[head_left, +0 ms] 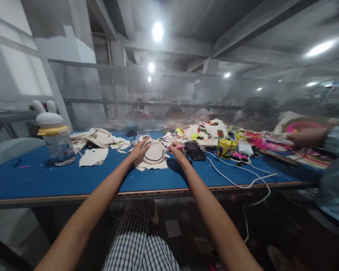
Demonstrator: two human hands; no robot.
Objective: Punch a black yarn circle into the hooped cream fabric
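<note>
My left hand (139,152) grips the left rim of a round embroidery hoop (154,155). Cream cloth is stretched in it, with a dark curved line along its lower part and loose edges sticking out around the rim. My right hand (176,152) is at the hoop's right side, its fingers closed around a slim pink pen-like tool (181,146). Whether the tool's tip touches the cloth cannot be made out. Just right of this hand stands a black phone-like device (196,151), partly blurred.
On the blue table (96,182) are cream cloth pieces (93,156), a rabbit-topped bottle (58,145), a yellow tub (226,148), a white box (245,148) and white cables (228,180) hanging over the edge. Patterned fabric (206,130) is heaped behind. A co-worker's arm (310,137) reaches in at right.
</note>
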